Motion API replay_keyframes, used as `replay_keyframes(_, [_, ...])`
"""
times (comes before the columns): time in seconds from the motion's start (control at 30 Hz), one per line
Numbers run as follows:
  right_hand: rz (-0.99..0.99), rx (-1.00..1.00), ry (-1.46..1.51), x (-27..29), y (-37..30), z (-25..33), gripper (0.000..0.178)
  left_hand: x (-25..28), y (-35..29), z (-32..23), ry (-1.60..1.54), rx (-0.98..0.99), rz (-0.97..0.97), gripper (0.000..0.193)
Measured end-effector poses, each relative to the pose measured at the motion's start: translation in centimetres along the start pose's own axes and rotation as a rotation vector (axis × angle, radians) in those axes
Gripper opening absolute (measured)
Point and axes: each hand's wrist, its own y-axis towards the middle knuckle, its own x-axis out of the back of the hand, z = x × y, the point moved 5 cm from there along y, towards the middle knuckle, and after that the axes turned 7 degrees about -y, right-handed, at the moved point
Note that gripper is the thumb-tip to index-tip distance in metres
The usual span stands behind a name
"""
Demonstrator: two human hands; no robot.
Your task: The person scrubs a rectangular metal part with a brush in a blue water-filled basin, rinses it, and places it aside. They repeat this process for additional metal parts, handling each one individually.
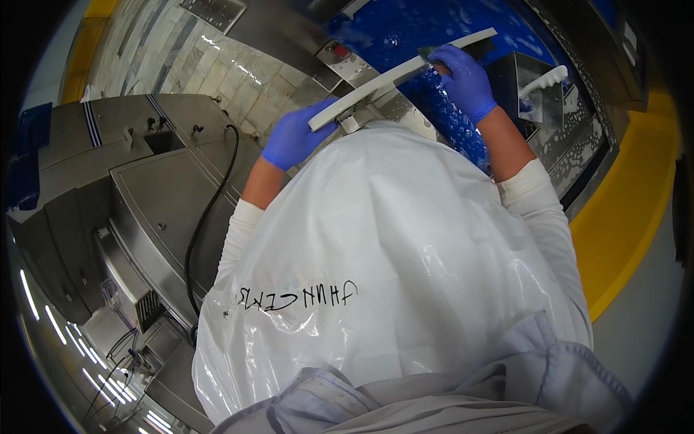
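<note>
A long white strip is being held just beyond the white apron, its long axis slanting from near left out to far right, towards the wet blue surface! The near end is being grasped by the left hand; nearer the far end, a dark green pad is being clutched against it by the right hand.

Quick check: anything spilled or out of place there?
Yes: whitish suds are spattered over the blue surface and the steel surface at right, looking like spillage. The white strip being held shows no obvious damage.
</note>
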Motion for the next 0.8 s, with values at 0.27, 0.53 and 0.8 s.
replay_keyframes(0.27, [0.16,0.101,0.008,-0.3,2.0,6.8,0.027,-0.3,0.6,0.4,-0.05,0.026,0.039,0.049])
replay_keyframes(0.53, [0.325,0.189,0.181,-1.9,3.8,9.7,0.019,-1.5,2.3,-0.1,0.002,0.125,0.109,0.047])
replay_keyframes(0.8, [0.529,0.195,0.188,-1.3,4.7,10.4,0.021,-1.8,2.4,0.4,-0.162,-0.084,-0.01,0.044])
